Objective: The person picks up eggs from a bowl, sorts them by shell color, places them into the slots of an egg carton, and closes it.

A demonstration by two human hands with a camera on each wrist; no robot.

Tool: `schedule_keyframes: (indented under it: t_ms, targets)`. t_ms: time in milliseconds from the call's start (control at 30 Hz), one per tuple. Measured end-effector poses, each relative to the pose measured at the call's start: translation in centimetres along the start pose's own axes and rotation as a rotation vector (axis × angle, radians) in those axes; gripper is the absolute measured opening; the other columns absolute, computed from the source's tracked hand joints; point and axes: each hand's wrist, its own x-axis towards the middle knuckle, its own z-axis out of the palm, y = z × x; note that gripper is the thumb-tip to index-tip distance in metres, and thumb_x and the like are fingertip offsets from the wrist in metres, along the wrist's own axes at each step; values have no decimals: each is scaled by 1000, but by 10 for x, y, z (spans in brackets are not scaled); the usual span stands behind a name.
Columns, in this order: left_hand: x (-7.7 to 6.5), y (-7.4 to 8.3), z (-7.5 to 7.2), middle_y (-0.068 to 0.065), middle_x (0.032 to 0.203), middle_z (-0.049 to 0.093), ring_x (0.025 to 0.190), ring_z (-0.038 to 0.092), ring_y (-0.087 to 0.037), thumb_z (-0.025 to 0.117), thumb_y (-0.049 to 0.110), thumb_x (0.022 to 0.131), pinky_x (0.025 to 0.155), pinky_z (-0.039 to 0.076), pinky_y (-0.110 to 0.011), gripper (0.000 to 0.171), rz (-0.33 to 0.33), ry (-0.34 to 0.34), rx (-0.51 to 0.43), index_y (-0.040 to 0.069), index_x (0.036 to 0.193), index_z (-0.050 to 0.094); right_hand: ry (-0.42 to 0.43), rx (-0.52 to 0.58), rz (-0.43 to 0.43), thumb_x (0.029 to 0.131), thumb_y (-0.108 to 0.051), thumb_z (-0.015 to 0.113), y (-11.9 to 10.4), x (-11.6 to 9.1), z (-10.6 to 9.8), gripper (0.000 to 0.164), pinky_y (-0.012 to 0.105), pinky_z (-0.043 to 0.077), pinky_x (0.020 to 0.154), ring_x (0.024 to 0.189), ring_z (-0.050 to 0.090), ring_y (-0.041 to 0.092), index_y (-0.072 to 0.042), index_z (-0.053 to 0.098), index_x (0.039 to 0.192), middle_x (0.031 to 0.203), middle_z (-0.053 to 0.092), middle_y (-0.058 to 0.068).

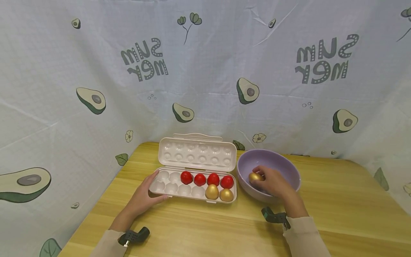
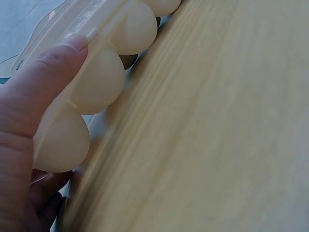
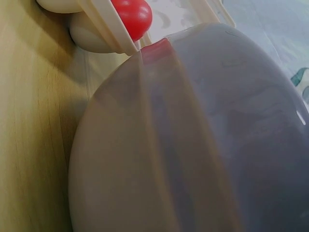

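An egg box [image 1: 205, 191] lies with its lid [image 1: 197, 154] folded back on the table. Several red eggs [image 1: 213, 179] fill the right part of its back row, and two gold eggs [image 1: 212, 192] sit at the right end of the front row. My left hand [image 1: 141, 200] grips the box's left end, its thumb [image 2: 53, 67] on the front rim. To the right, my right hand [image 1: 273, 182] reaches into a purple bowl [image 1: 289, 167] and pinches another gold egg [image 1: 255, 177]. The right wrist view shows mostly the bowl's outer wall [image 3: 120, 159], with that hand hidden.
The bowl stands close beside the box's right end on the wooden table [image 1: 205, 228]. A pale curtain [image 1: 205, 71] printed with avocados hangs behind the table and along its left side. Each wrist wears a dark camera strap [image 1: 133, 236].
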Motion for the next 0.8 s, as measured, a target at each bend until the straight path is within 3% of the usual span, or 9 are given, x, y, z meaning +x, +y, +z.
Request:
schedule_keyframes:
  t_ms: [800]
  targets:
    - [1, -2, 1, -15, 152, 34, 138, 32, -39, 80, 52, 73, 109, 25, -63, 100, -6, -1, 0, 20, 152, 29, 97, -17, -68, 86, -17, 72, 3, 1, 0, 35, 47, 52, 83, 95, 64, 29, -4, 62, 116, 109, 67, 13]
